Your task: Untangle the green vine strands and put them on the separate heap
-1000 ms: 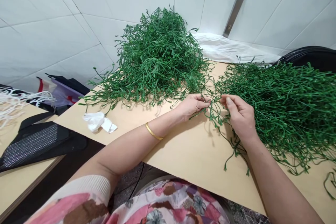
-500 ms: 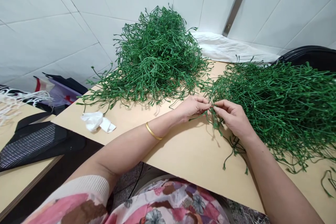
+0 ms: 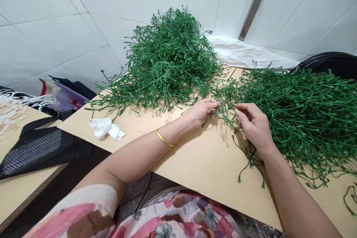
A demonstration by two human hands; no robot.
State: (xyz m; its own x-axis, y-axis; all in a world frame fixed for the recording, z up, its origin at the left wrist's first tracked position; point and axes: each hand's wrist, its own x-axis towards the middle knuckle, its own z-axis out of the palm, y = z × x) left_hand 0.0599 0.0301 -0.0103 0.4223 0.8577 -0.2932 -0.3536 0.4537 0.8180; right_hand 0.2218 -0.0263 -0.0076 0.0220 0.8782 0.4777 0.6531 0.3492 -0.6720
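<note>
At the table's middle, my left hand (image 3: 205, 112) pinches the end of a thin green strand (image 3: 206, 121) between thumb and fingers. A gold bangle (image 3: 164, 138) circles that wrist. Just to the right, a small gap away, my right hand (image 3: 254, 123) has thumb and forefinger closed at the edge of the strands; a green tip appears between them, though its full length is lost in the tangle. Behind the left hand rises a tall heap of green strands with small knobbed ends (image 3: 170, 55). A second, wider pile (image 3: 309, 115) spreads out beside the right hand.
A crumpled white tissue (image 3: 104, 128) lies near the table's left edge. Beyond a dark gap, another table holds a black mesh item (image 3: 33, 152) and white strands (image 3: 25, 102). White cloth (image 3: 245, 50) runs along the tiled wall, with a black rounded object (image 3: 331, 61) at right.
My hands have drawn apart: the fingertips met over the strands before, and now a gap lies between them. The right hand has shifted slightly right. The view has tilted a little.
</note>
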